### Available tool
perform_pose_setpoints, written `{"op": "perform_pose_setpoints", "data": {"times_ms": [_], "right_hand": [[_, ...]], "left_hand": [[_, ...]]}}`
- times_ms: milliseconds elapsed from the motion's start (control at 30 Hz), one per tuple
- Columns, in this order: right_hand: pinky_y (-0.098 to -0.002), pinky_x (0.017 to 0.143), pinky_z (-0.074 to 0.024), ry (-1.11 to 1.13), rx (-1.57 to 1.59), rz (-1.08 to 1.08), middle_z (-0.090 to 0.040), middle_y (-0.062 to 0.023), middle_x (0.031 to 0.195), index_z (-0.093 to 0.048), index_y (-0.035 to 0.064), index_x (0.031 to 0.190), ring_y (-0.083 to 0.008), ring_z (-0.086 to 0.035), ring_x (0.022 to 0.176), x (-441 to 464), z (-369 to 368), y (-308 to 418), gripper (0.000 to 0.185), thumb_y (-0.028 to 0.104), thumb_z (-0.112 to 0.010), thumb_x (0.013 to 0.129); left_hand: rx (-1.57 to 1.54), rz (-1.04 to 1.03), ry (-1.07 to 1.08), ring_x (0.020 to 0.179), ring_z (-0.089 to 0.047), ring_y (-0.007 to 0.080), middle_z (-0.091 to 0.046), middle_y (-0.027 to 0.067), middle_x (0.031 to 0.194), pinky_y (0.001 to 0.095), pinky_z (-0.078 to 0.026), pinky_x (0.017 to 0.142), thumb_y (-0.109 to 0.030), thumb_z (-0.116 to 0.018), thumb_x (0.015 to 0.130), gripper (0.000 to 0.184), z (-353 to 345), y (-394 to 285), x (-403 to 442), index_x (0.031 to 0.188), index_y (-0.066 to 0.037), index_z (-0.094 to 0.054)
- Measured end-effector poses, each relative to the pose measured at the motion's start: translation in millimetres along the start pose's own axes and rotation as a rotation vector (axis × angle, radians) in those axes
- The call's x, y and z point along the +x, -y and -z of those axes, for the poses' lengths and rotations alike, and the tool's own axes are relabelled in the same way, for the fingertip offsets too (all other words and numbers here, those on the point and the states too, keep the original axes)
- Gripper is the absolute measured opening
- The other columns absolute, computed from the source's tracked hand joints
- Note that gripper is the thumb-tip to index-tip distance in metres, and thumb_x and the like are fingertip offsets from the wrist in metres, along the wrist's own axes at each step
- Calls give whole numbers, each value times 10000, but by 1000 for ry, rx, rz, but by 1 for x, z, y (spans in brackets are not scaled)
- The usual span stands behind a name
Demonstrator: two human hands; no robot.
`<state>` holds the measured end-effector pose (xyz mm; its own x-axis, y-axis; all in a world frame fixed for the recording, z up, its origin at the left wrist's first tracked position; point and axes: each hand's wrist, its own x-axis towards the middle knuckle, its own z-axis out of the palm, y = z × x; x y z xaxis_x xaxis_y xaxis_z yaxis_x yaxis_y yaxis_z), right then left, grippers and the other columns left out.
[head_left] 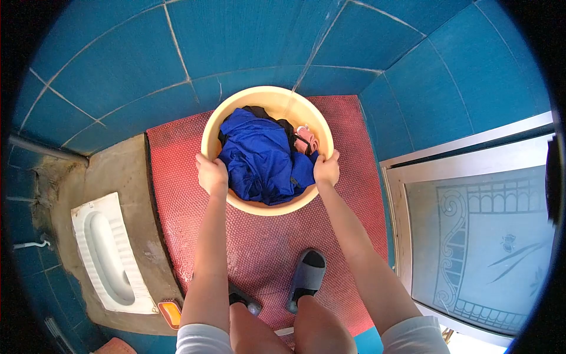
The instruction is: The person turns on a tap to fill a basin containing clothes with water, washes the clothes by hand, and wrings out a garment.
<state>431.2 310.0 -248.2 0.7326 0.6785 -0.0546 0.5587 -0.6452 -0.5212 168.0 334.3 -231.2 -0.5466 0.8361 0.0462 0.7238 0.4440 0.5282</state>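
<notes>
A round cream-yellow basin (pixel 268 209) is gripped at both sides, above or on the red mat; I cannot tell whether its bottom touches the mat. My left hand (pixel 211 173) is closed round the left rim, and my right hand (pixel 326 169) round the right rim. Inside the basin lies a crumpled blue garment (pixel 259 156). Black cloth (pixel 285 125) shows behind it, and a pink item with a dark strap (pixel 305 140) sits to the right. The blue garment hides most of the basin's bottom.
The red textured mat (pixel 253 236) is under my slippered feet (pixel 308 277). A white squat toilet (pixel 112 253) is set in the raised floor at left, near an orange tray (pixel 170 313). Blue tiled walls (pixel 247 35) stand ahead; a frosted glass door (pixel 480 236) is at right.
</notes>
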Motion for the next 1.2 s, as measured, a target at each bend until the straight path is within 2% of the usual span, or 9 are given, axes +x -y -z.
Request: {"op": "perform_pose_setpoints", "data": {"times_ms": [733,1200], "right_hand": [[-493,709,-446,0,44,-59,-566,-237,905,-364,53,1131,-395,-573,797,-7,-6,3,408,236,-462,779],[-484,720,-447,-19,25,-51,-569,-243,896,-355,48,1136,-401,-573,798,-5,-9,0,424,227,-469,769]], "left_hand": [[33,-1,42,762,-572,399,-508,227,976,483,-463,673,-194,-505,730,348,-2,-7,21,1000,-24,-367],[16,-11,44,762,-571,402,-528,227,928,490,-460,666,-191,-503,730,313,-3,-7,22,964,-32,-366]]}}
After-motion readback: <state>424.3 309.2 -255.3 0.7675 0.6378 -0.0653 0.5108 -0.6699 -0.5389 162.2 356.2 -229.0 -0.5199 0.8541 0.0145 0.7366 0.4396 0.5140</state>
